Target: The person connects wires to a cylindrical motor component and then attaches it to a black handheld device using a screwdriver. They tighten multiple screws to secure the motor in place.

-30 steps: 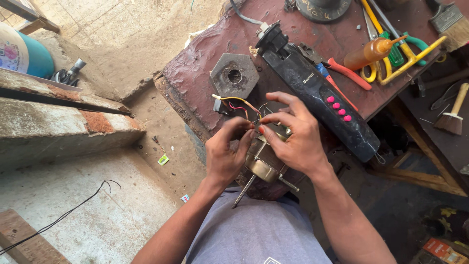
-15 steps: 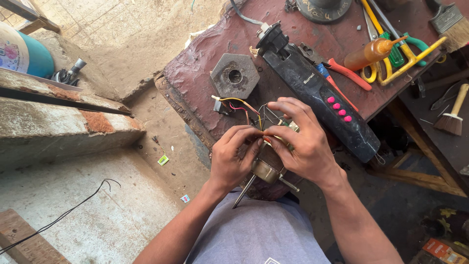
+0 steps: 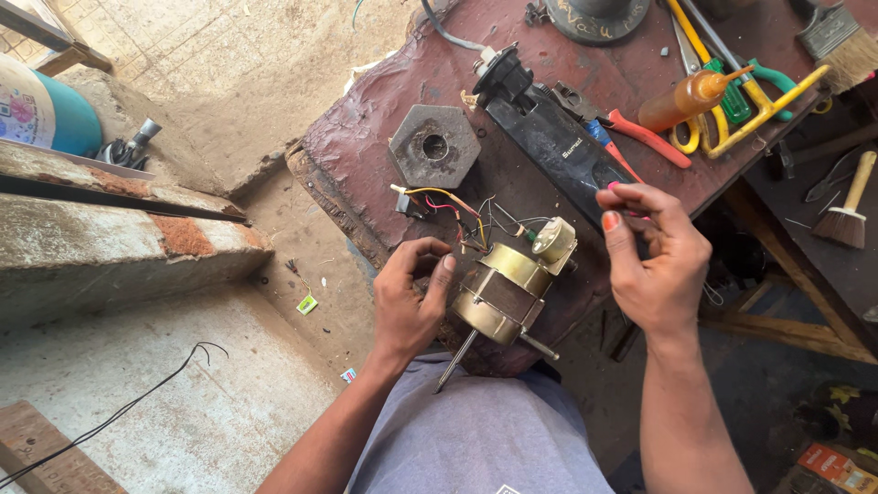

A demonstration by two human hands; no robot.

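A brass-coloured electric motor rests on my lap at the edge of the reddish workbench, its steel shaft pointing down toward me. A small cream round part sits on its top, and thin red, yellow and black wires run from it onto the bench. My left hand grips the motor's left side. My right hand hovers to the right of the motor, off it, with thumb and fingertips pinched together. I see nothing between them.
On the bench lie a grey hexagonal block, a long black device, red-handled pliers, an orange bottle, yellow-handled scissors and a brush. A second brush lies lower right. A concrete step and blue cylinder are left.
My right hand has lifted off the wires on top of the motor and moved right. The left hand has slid from the top to the motor's side.
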